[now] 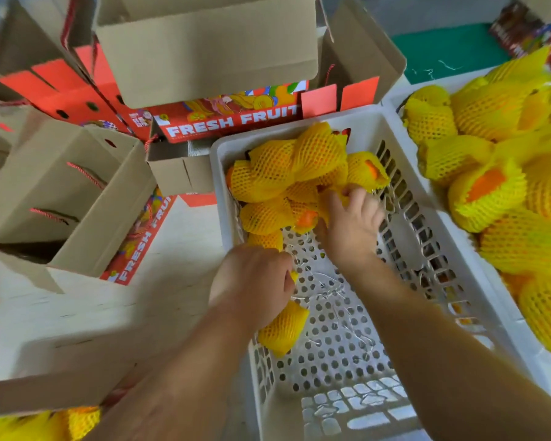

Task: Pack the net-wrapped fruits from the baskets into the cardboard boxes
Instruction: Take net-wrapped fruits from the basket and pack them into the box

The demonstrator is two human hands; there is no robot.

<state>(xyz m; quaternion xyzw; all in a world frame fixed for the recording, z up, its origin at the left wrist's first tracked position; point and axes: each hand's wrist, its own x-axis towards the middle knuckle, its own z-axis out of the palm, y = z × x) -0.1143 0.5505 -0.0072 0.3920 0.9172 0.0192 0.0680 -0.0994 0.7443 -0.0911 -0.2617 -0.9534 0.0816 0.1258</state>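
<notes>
Pale packing table [178,243], crowded with boxes and baskets. Nearest, left hand [252,278] curled round a netted fruit [282,329] by the white basket's [337,405] left wall. Beyond, right hand [352,218] closing on a wrapped fruit [328,202] in the pile [287,170] at the far end. Picking step, by the look; next, lifting both across to an open cardboard box [74,192] on the left.

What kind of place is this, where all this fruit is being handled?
Probably a fruit packing station. Two white plastic baskets hold fruit in yellow foam nets, and open cardboard boxes printed "FRESH FRUIT" crowd the table. The person's hands reach into the nearer basket.
</notes>
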